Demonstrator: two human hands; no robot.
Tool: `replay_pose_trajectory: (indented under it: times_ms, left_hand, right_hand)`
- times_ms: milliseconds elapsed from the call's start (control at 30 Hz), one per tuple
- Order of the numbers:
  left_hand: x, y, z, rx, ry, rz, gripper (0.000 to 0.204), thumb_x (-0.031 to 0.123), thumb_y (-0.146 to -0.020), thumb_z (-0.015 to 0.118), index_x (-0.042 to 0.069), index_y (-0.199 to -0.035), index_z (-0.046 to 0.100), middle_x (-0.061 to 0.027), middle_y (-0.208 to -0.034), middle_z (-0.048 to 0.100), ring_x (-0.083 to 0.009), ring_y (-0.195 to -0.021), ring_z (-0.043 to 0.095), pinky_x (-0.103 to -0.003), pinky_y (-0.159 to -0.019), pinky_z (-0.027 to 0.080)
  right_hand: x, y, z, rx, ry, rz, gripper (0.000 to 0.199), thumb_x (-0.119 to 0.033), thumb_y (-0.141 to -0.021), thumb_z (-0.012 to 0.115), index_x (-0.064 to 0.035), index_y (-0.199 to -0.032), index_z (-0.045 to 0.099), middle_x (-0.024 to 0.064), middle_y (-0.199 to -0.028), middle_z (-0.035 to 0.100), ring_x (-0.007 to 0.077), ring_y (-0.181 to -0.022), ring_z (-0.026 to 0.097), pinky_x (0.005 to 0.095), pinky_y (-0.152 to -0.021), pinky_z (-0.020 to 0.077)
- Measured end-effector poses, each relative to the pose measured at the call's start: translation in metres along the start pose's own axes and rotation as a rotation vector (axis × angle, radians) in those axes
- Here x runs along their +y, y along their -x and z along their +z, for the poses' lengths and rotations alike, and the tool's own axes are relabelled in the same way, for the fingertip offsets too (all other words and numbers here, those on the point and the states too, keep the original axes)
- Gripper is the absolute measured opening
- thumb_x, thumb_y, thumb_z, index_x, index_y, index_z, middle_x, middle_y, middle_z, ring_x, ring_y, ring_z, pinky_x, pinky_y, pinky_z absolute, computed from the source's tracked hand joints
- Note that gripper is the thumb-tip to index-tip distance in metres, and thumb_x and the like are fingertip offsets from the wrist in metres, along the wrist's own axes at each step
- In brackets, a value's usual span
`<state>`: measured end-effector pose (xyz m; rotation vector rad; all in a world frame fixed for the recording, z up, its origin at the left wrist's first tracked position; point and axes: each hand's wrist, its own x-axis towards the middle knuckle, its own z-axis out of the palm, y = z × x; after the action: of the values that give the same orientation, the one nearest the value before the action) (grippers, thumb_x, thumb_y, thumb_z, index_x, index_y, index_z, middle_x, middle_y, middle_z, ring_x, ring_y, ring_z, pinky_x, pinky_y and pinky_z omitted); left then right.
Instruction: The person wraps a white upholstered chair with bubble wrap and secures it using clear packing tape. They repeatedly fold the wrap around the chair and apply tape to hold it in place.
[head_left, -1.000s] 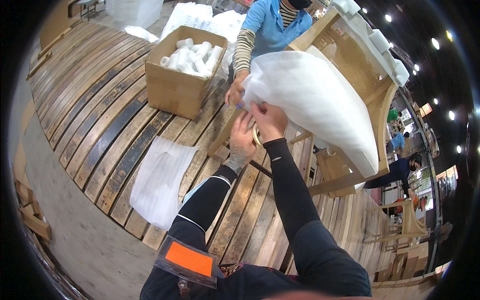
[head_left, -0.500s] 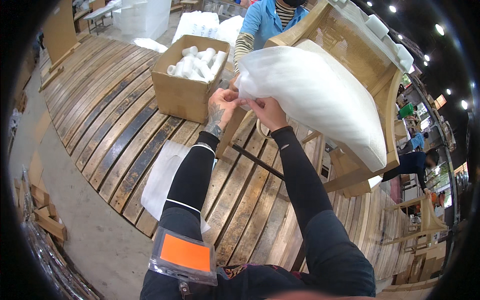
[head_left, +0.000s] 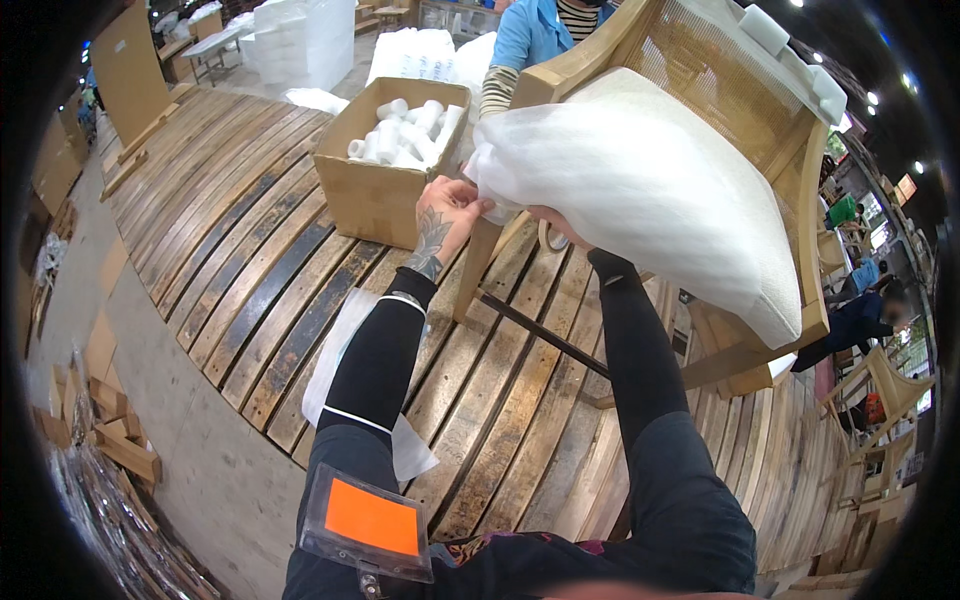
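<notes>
A wooden chair point(head_left: 816, 190) with a woven back stands tilted before me, a white foam sheet point(head_left: 640, 190) draped over its light seat. At the front left corner, my left hand point(head_left: 450, 212) is closed on the gathered end of the sheet with thumb and fingers pinched. Tucked beneath the sheet's lower edge is my right hand point(head_left: 562, 226); its fingers are hidden by the foam. A tape roll point(head_left: 550, 236) shows beside my right wrist, below the seat.
A cardboard box point(head_left: 375, 205) of white foam pieces stands left of the chair on the slatted wooden platform point(head_left: 250, 270). Another foam sheet point(head_left: 412, 452) lies under my left forearm. A co-worker in a blue shirt point(head_left: 535, 35) is behind the chair.
My right hand has moved from beside my left hand to the right, under the sheet. The left hand stays on the corner. The view has shifted slightly.
</notes>
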<state>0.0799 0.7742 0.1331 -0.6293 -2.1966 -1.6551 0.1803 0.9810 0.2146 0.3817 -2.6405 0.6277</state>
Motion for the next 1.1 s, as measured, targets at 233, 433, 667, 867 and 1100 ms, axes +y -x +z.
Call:
replay_pose_trajectory:
  times_ms: [233,433,667,867,1100]
  left_hand:
    - [0.008,0.0,-0.003,-0.011,0.048,0.024,0.02,0.017,-0.066,0.085,0.006,-0.071,0.069,-0.0062,-0.08,0.061,-0.0251,-0.088,0.058,-0.038,-0.078,0.046]
    - [0.005,-0.005,-0.002,-0.086,0.075,0.025,0.024,0.016,-0.065,0.085,0.006,-0.074,0.066,-0.0043,-0.086,0.06,-0.0259,-0.092,0.056,-0.04,-0.084,0.04]
    - [0.01,-0.006,-0.01,-0.133,0.058,0.021,0.022,0.018,-0.069,0.084,0.008,-0.076,0.067,-0.0043,-0.089,0.059,-0.0258,-0.096,0.054,-0.041,-0.085,0.037]
    - [0.007,-0.006,-0.008,-0.121,0.09,0.015,0.019,0.019,-0.073,0.082,0.007,-0.08,0.07,-0.0049,-0.091,0.06,-0.0249,-0.098,0.054,-0.04,-0.088,0.037]
    - [-0.014,-0.012,-0.008,-0.2,0.355,0.057,0.019,0.017,-0.073,0.082,0.003,-0.078,0.071,-0.0085,-0.086,0.061,-0.0239,-0.087,0.061,-0.037,-0.077,0.046]
  right_hand:
    - [0.008,-0.024,0.02,0.082,0.317,-0.033,0.038,-0.031,-0.091,0.073,-0.0036,-0.116,0.067,0.0093,-0.107,0.07,0.0208,-0.098,0.065,0.0367,-0.089,0.05]
    - [0.031,-0.028,0.06,0.218,0.48,-0.065,0.039,-0.031,-0.091,0.073,-0.0034,-0.118,0.066,0.0091,-0.109,0.069,0.021,-0.099,0.064,0.0372,-0.09,0.0498]
    - [0.043,-0.003,0.073,0.235,0.538,-0.083,0.04,-0.031,-0.092,0.072,-0.0032,-0.119,0.066,0.0088,-0.111,0.069,0.0214,-0.101,0.064,0.0378,-0.091,0.0496]
    - [0.017,0.009,0.081,0.196,-0.007,0.099,0.04,-0.029,-0.092,0.072,-0.0024,-0.12,0.065,0.008,-0.115,0.067,0.0205,-0.105,0.063,0.0375,-0.093,0.0495]
    - [-0.003,0.001,0.093,0.261,-0.803,0.398,0.039,-0.011,-0.086,0.078,-0.0018,-0.121,0.062,0.0052,-0.12,0.063,0.016,-0.11,0.059,0.0334,-0.094,0.0494]
